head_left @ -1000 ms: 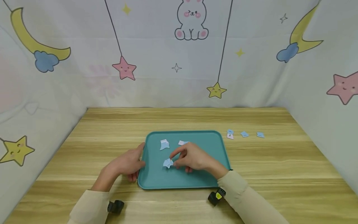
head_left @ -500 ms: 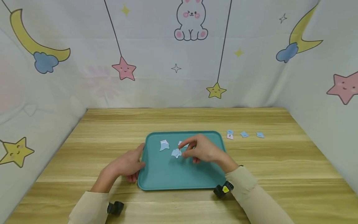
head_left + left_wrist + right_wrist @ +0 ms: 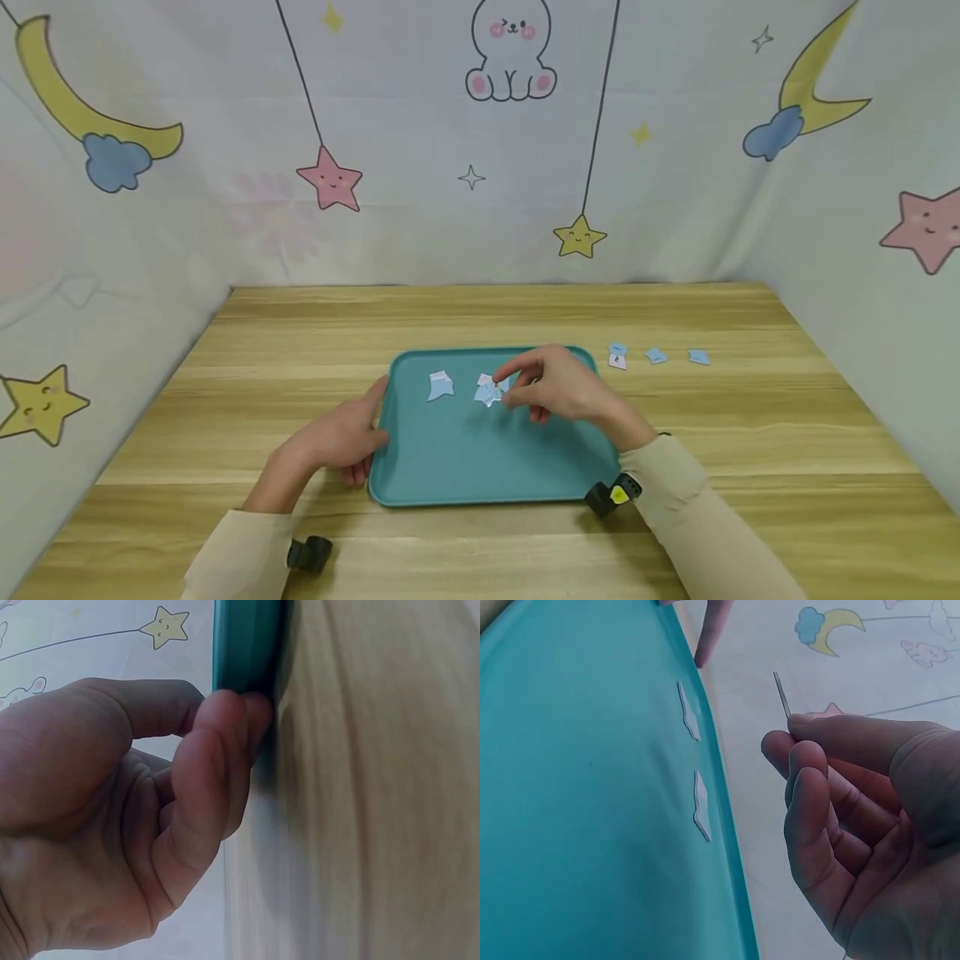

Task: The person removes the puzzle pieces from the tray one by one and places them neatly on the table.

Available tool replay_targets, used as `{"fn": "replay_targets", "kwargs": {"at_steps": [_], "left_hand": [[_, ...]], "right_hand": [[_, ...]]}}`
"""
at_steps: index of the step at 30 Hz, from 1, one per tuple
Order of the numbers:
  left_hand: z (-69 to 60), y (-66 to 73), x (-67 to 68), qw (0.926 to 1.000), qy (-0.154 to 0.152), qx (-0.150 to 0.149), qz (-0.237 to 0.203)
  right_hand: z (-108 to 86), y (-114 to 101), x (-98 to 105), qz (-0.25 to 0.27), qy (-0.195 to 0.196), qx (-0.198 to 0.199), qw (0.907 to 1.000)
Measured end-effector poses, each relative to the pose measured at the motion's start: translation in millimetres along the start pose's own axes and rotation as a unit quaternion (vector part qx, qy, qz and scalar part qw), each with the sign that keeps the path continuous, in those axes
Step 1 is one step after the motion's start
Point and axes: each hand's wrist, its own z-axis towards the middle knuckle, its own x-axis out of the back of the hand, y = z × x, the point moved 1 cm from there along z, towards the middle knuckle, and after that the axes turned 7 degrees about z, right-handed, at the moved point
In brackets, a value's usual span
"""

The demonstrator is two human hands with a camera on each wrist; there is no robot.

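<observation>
My right hand [image 3: 551,385] pinches a small, flat, light-blue puzzle piece [image 3: 487,394] between thumb and index finger, above the teal tray [image 3: 450,475]. Edge-on, that held piece [image 3: 781,694] looks thin in the right wrist view. Behind it, a white-and-blue piece [image 3: 483,379] lies on the tray, partly hidden from the head view. Another white-and-blue piece [image 3: 441,387] lies further left on the tray. At the tray's left edge my left hand [image 3: 337,433] grips the rim, thumb over it and other fingers at the outer side. The left wrist view shows these curled fingers [image 3: 199,787] against the tray.
Right of the tray's far corner, a blue-and-white piece [image 3: 617,356] and two light-blue pieces, one nearer [image 3: 656,356] and one farther right [image 3: 698,357], lie on the wooden table [image 3: 750,433]. A printed cloth [image 3: 405,233] hangs behind and along the sides.
My right hand has carried the held piece away from me and rightward, from the tray's middle to over the piece near its far edge. The left hand stays on the rim.
</observation>
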Motion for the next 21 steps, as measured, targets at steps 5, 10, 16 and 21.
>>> {"fn": "replay_targets", "kwargs": {"at_steps": [5, 10, 16, 21], "left_hand": [[0.6, -0.4, 0.4, 1.0000, -0.001, 0.004, 0.001], [1.4, -0.6, 0.4, 1.0000, -0.004, 0.006, 0.005], [2.0, -1.7, -0.6, 0.9999, -0.005, 0.011, 0.007], [1.0, -1.7, -0.6, 0.9999, -0.006, 0.010, 0.007]], "right_hand": [[-3.1, 4.0, 6.0, -0.003, 0.011, -0.003, 0.9999], [-6.4, 10.9, 10.6, 0.000, 0.018, -0.007, 0.9998], [-13.1, 20.0, 17.8, -0.005, 0.030, -0.017, 0.9994], [-19.9, 25.5, 26.1, -0.012, 0.039, -0.024, 0.9989]]}}
